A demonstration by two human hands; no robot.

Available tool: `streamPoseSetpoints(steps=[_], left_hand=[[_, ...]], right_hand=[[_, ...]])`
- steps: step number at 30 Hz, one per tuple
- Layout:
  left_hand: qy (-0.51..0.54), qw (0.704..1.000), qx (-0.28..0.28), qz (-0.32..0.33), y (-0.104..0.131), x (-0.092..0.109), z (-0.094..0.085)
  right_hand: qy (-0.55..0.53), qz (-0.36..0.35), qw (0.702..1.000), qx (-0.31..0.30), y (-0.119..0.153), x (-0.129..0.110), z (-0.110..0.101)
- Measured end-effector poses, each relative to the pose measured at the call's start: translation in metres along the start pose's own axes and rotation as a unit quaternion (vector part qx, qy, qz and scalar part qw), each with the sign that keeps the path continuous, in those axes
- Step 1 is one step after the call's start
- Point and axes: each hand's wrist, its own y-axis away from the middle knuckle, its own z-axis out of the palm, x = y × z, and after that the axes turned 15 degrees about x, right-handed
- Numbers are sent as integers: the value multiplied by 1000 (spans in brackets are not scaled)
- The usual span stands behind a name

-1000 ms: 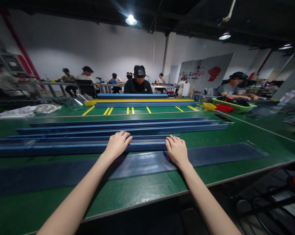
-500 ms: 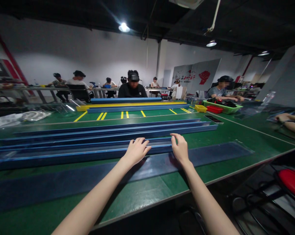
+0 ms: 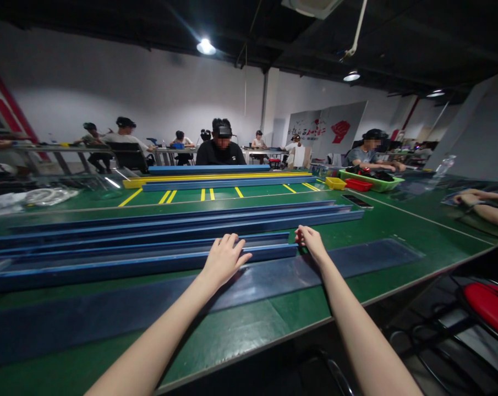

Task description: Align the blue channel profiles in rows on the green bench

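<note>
A long blue channel-shaped strip (image 3: pixel 149 264) lies on the green table in front of me, its open side up. My left hand (image 3: pixel 224 259) rests across it near its right end, fingers spread over the trough and thumb at the near wall. Just past that right end is my right hand (image 3: pixel 312 246), its fingers curled together; whether they hold anything small is hidden. Nearer to me a flat dark blue strip (image 3: pixel 269 278) lies along the table, partly beneath my forearms. More blue channels (image 3: pixel 249 225) lie parallel behind the first one.
Yellow and blue strips (image 3: pixel 232 180) lie farther back, by yellow tape marks. A phone (image 3: pixel 357 201), yellow box (image 3: pixel 335 183), red box (image 3: pixel 359 185) and green basket (image 3: pixel 383 185) stand at right. A co-worker's hands (image 3: pixel 474 198) are at far right; a red stool (image 3: pixel 488 308) is below.
My right hand has shifted right, off the channel's end, and its fingers have curled in. My left hand stays on the channel. The whole view has shifted slightly.
</note>
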Motion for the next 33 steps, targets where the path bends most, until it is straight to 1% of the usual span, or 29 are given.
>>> streamPoseSetpoints(steps=[2,3,9,12,20,25,33], left_hand=[[-15,1000,-1,4,3,0,0],[-20,1000,-1,6,4,0,1],[-27,1000,9,13,8,5,6],[-28,999,21,22,8,6,7],[-38,998,51,31,8,7,9],[-23,997,59,32,7,7,8],[-23,997,61,31,7,7,9]], right_hand=[[-28,47,998,-32,6,-2,0],[-26,52,997,-43,9,-3,0],[20,1,996,-88,19,-11,-5],[31,-3,995,-92,17,-10,-6],[47,12,995,-92,11,-2,-6],[57,20,994,-87,9,3,-6],[92,3,993,-74,7,8,-6]])
